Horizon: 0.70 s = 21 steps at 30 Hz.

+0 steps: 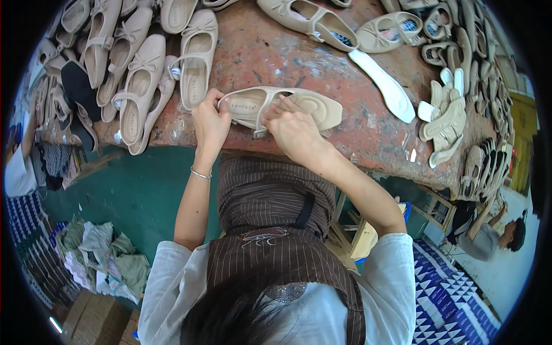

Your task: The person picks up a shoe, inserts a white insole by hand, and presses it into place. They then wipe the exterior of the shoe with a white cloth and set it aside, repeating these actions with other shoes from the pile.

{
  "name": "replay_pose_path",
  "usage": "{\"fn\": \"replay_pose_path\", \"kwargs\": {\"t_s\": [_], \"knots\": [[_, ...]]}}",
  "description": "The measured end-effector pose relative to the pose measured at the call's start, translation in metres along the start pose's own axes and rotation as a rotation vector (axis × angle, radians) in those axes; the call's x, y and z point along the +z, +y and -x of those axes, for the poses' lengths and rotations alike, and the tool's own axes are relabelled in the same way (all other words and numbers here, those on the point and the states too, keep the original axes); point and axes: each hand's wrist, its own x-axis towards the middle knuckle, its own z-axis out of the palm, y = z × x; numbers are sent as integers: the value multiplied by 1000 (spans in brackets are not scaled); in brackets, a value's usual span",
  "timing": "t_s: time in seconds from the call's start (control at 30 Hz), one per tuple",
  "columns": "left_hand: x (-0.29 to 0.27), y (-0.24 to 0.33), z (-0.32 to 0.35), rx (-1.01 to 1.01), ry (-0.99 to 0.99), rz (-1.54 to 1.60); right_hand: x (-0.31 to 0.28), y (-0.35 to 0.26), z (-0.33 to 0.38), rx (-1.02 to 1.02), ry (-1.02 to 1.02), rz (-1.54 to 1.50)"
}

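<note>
A beige strapped flat shoe lies in front of me at the table's near edge, its heel to the left. My left hand grips the heel, thumb at the inside rim. Bent over the strap and the middle of the shoe are the fingers of my right hand. Past them, a beige squared piece with an embossed oval reaches right; it looks like an insole's front part, and my hand hides how it meets the shoe. A white insole-shaped piece lies beyond, to the right.
Beige strapped shoes crowd the worn red table on the left. More shoes line its far and right sides, beside a stack of beige insole pieces. A cloth heap lies lower left. Another person is at the right.
</note>
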Motion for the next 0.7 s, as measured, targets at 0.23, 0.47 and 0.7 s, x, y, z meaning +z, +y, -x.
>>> {"fn": "replay_pose_path", "kwargs": {"t_s": [0.23, 0.47, 0.7], "knots": [[19, 28, 71, 10, -287, 77, -20, 36, -4, 613, 687, 273], [52, 62, 124, 555, -193, -69, -39, 1, 31, 479, 587, -424], [76, 50, 117, 688, -468, -279, 9, -22, 25, 426, 572, 80]]}}
